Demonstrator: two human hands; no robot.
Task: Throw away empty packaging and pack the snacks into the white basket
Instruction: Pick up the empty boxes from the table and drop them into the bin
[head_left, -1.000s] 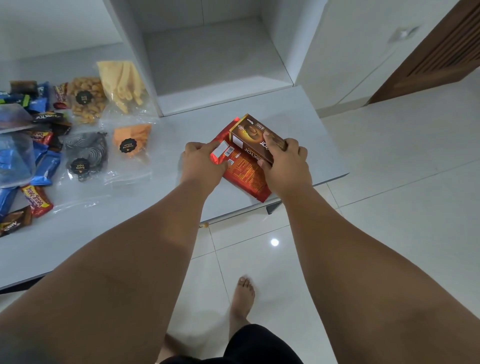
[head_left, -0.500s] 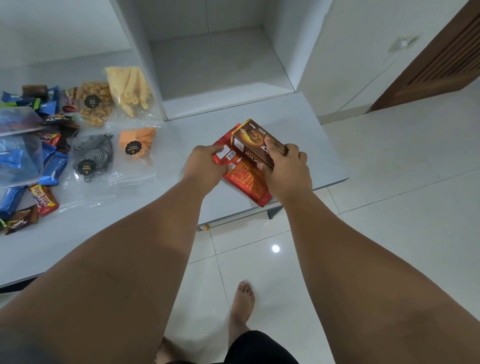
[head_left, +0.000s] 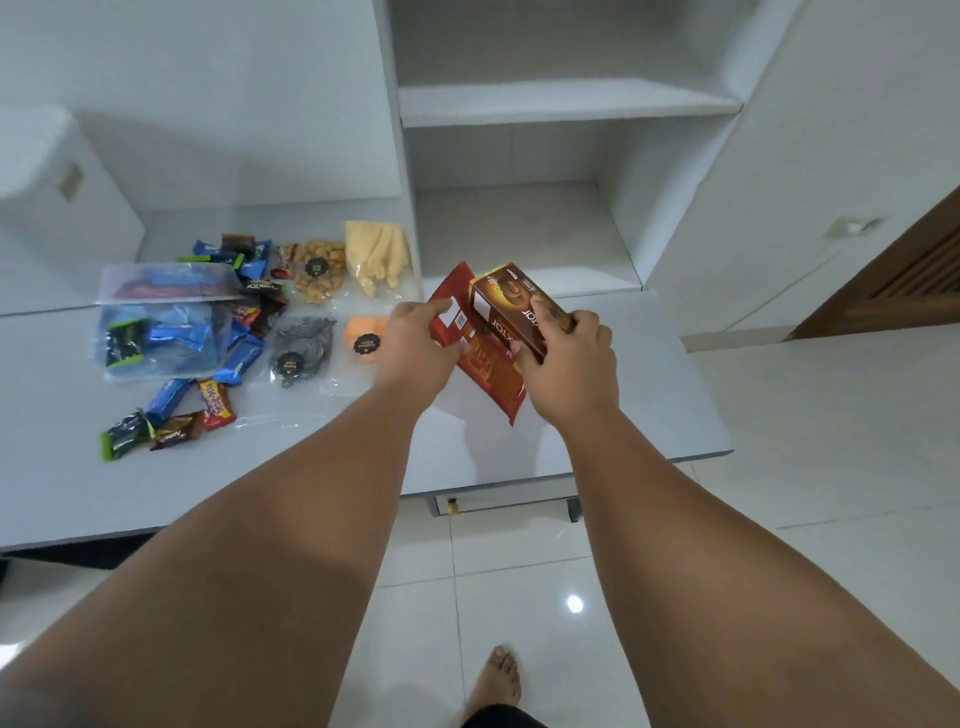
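Left hand (head_left: 415, 343): fingers curled over the upper edge of the red packet (head_left: 488, 371), pinching it. Right hand (head_left: 566, 364): wrapped round the brown carton (head_left: 511, 306), index finger laid along its top face.

The carton lies on the red packet, touching it, and both tilt toward me. I judge the two are held as one stack so both go in a single trip. One hand steadies the limp packet while the other clamps the stiff carton onto it. A shadow under the packet's lower corner suggests the stack is off the bench (head_left: 623, 395); I am not certain.

I cannot tell whether either pack is empty. Both look flat and light in the grip, so I guess they are bound for the bin.

Left of the hands, well apart from the stack, the snacks lie spread on the bench:
- clear bags of peanuts (head_left: 319, 270), yellow crackers (head_left: 376, 257) and orange chips (head_left: 363, 332)
- a bag of dark coils (head_left: 301, 345)
- a clear bag of blue bars (head_left: 161, 322)
- loose wrapped bars (head_left: 171, 395) beside it

Open shelves (head_left: 519, 223) stand behind the bench.

Neither the white basket nor a bin is in view. No packing looks to be done yet.
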